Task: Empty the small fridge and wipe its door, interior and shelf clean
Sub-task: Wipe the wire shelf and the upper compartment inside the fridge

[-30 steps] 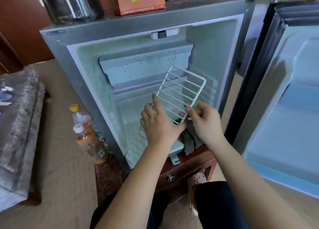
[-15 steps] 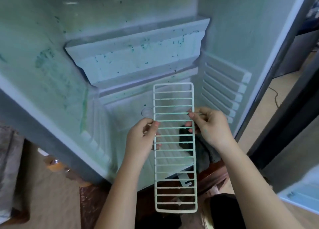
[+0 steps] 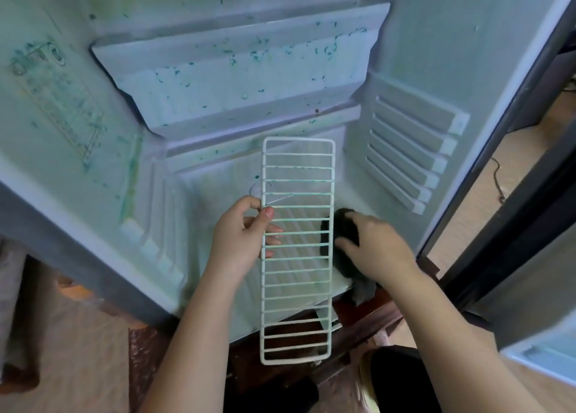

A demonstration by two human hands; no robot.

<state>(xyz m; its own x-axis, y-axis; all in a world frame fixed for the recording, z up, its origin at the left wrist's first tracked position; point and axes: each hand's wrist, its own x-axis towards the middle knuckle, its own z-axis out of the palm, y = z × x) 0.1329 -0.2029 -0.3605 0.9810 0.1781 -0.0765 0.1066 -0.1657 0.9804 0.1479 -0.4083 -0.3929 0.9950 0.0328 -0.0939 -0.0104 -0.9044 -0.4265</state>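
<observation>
A white wire shelf (image 3: 297,256) stands on end in front of the open small fridge (image 3: 237,79). My left hand (image 3: 241,241) grips the shelf's left rail, thumb in front and fingers behind the bars. My right hand (image 3: 372,247) has its fingers curled on a dark cloth (image 3: 344,236) that lies on the fridge floor just right of the shelf. The fridge's inner walls and freezer box carry green specks and smears.
The fridge stands on a dark wooden cabinet (image 3: 358,322). Its open door (image 3: 536,213) fills the right side, with wood floor (image 3: 498,200) and a cable behind it. Ribbed shelf rails (image 3: 408,151) line the right inner wall. My dark-clothed legs (image 3: 402,378) are below.
My right hand let go of the shelf's right rail and dropped onto the dark cloth. My left hand keeps hold of the shelf, which stays upright. The view moved closer to the fridge.
</observation>
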